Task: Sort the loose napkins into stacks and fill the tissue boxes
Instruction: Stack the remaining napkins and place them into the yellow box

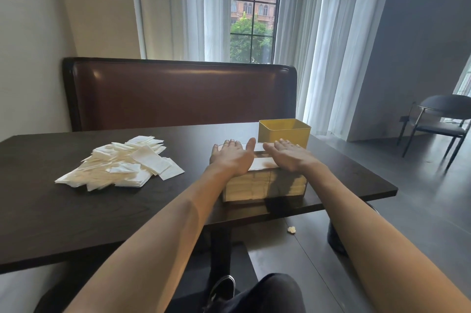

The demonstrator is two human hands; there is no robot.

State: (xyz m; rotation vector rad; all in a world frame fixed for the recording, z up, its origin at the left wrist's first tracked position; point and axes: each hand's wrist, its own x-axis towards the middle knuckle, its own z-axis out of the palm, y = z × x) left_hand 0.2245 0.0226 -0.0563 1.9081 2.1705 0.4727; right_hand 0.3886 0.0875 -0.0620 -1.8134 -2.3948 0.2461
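A mirrored tissue box [265,186] stands near the table's right front edge, white napkin showing at its top between my hands. My left hand [233,156] lies flat on the left part of the box top, fingers straight. My right hand [288,156] presses flat on the right part, palm down. Just behind them stands an open yellow box [284,131], its inside hidden from here. A loose pile of white napkins [122,163] is spread over the table to the left.
The dark wooden table [76,210] ends just right of the mirrored box. A brown leather bench back [178,93] lines the far side. A crumpled paper scrap [291,229] lies on the floor. A dark chair [438,124] stands at the right.
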